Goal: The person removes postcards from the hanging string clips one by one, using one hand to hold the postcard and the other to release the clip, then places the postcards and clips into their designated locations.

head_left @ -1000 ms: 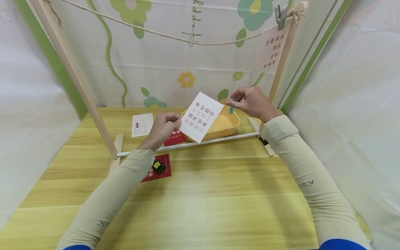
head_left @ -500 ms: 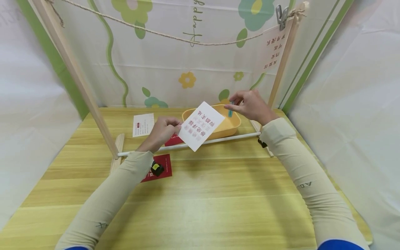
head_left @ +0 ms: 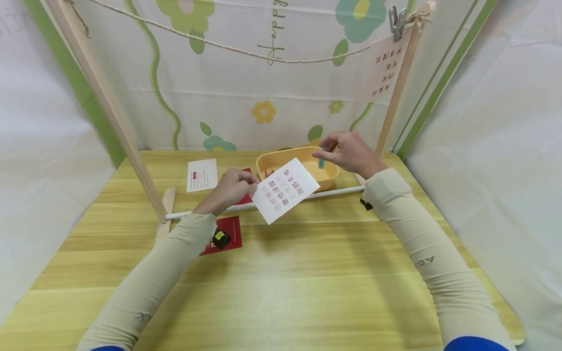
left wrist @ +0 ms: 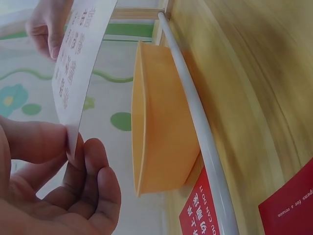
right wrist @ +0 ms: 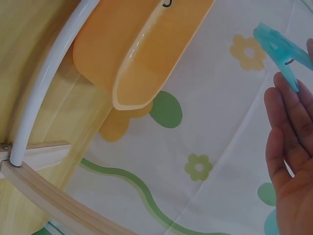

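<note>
My left hand (head_left: pixel 234 189) pinches one corner of a white card (head_left: pixel 286 190) printed with red characters, thumb against fingers as the left wrist view shows. The card is tilted and overlaps the front of a yellow basin (head_left: pixel 290 154) in the head view. My right hand (head_left: pixel 350 152) holds a small teal clothespin (head_left: pixel 321 159) over the basin's right end. In the right wrist view the clothespin (right wrist: pixel 282 51) sits between thumb and fingertips, its nose pointing away from the hand. The two hands are apart, with the card's far edge close to the clothespin.
A twine line (head_left: pixel 246 51) hangs between two wooden posts (head_left: pixel 103 105). At its right end a metal clip (head_left: pixel 397 24) holds another card (head_left: pixel 386 68). A white rod (head_left: pixel 338 192) joins the post feet. A white card (head_left: pixel 202 175) and a red card (head_left: pixel 232 233) lie on the table.
The left hand's card has dropped lower, tilting more toward level and shifting slightly right. My right hand has sunk a little and moved slightly left with the clothespin.
</note>
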`<control>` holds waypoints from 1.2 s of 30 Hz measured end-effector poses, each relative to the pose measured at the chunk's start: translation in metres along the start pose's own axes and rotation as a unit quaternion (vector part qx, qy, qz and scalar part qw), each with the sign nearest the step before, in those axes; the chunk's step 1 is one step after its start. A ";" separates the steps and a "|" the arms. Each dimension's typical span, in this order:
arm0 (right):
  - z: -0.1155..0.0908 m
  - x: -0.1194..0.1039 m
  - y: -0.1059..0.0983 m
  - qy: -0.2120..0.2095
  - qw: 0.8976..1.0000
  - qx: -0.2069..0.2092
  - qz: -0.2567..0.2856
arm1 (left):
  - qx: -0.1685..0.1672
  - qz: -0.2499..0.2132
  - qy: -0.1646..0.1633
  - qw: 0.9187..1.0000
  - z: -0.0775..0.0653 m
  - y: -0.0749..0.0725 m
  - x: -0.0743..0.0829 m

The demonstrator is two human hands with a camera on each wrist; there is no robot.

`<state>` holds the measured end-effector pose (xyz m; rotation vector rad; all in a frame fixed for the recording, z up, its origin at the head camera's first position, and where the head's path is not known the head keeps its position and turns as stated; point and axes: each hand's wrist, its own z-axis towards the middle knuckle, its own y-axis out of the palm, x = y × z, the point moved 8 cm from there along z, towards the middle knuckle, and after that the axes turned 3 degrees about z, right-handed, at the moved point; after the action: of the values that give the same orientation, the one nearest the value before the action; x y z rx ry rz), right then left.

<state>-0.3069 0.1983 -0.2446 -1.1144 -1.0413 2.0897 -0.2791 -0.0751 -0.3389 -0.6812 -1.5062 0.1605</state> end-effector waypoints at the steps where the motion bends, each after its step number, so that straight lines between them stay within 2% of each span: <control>1: 0.000 0.001 0.001 0.003 1.000 -0.002 0.000 | -0.004 0.006 0.005 1.000 0.000 0.001 0.000; 5: 0.000 0.003 0.005 0.005 1.000 -0.007 -0.001 | -0.031 0.019 0.014 0.999 -0.002 0.007 0.001; 11: -0.001 0.004 0.010 -0.003 1.000 -0.011 0.003 | -0.060 0.044 0.007 0.997 -0.002 0.015 -0.003; 20: 0.000 0.007 0.016 -0.003 1.000 -0.021 0.008 | -0.067 0.097 -0.001 0.993 0.000 0.019 -0.009; 26: -0.001 0.008 0.020 -0.008 1.000 -0.022 0.007 | -0.073 0.131 0.010 0.989 0.001 0.024 -0.010; 36: -0.001 0.010 0.028 -0.001 1.000 -0.028 0.006 | -0.089 0.160 0.010 0.983 0.004 0.031 -0.017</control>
<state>-0.3139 0.1905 -0.2722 -1.1483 -1.1023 2.0835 -0.2747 -0.0572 -0.3696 -1.0645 -1.3942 0.2638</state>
